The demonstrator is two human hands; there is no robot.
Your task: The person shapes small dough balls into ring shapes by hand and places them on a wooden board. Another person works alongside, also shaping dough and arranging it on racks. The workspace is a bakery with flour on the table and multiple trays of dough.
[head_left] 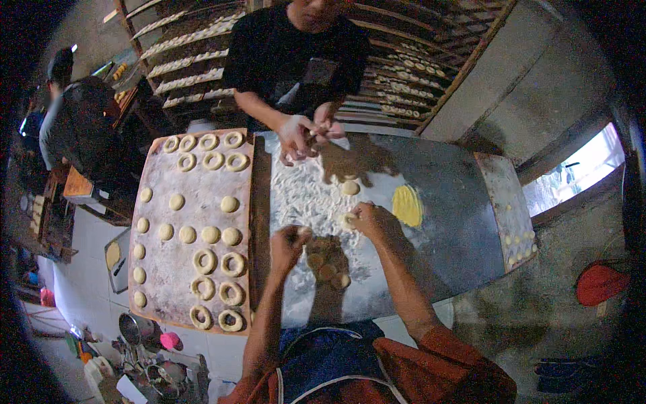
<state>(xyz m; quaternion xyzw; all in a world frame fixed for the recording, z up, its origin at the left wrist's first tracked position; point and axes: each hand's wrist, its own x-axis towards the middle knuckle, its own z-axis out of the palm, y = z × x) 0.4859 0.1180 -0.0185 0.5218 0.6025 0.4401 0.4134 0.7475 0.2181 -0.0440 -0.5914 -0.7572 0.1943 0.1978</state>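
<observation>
My left hand (289, 244) is closed on a small pale dough piece (303, 233) over the left part of the floured steel worktop (457, 222). My right hand (369, 219) grips another dough piece (349, 220) on the flour, its fingers curled. A round dough ball (350, 187) sits above it, and a yellow patch (407, 205) lies to its right. Dough pieces (328, 272) lie below my hands in shadow. To the left, a floured board (155, 175) holds several dough balls and rings.
A co-worker (299, 60) stands opposite, hands (303, 138) together over flour. Racks (410, 67) of dough trays stand behind. Another person (84, 128) is at far left. A board (496, 195) with small dough balls lies at the right end. Pots (138, 330) are at lower left.
</observation>
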